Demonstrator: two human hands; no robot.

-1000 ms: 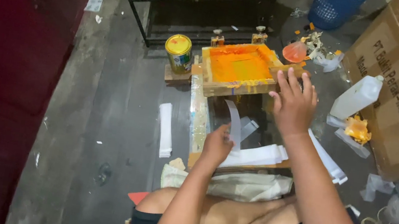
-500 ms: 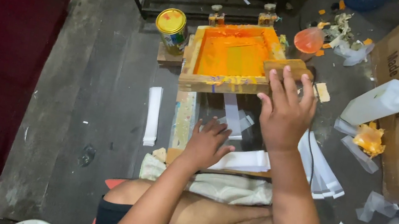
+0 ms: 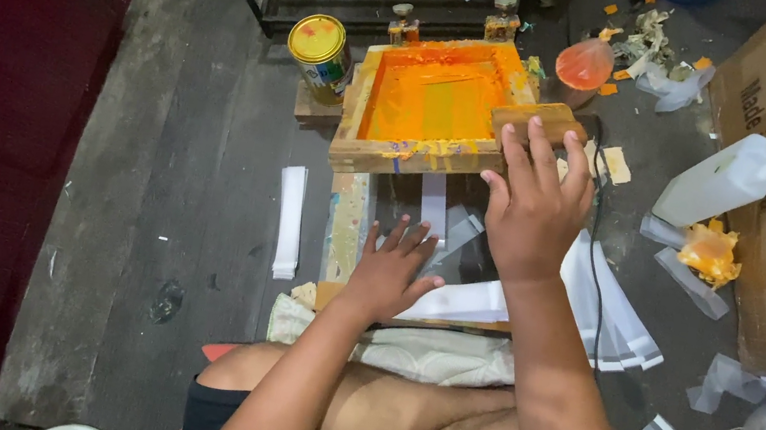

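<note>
Our right hand (image 3: 531,207), fingers spread, presses the orange-inked wooden screen frame (image 3: 440,107). Our left hand (image 3: 390,272) lies open, flat on white paper strips (image 3: 461,303).

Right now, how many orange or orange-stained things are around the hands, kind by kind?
Wooden printing frame filled with orange ink: 1
Orange-stained bags: 2, one knotted bag behind the frame, one crumpled bag by the white jug
Orange scraps on the floor near the bag: several, too small to count
Total countable: 3
Right hand rests at the frame's near corner; left hand lies flat below.
</note>
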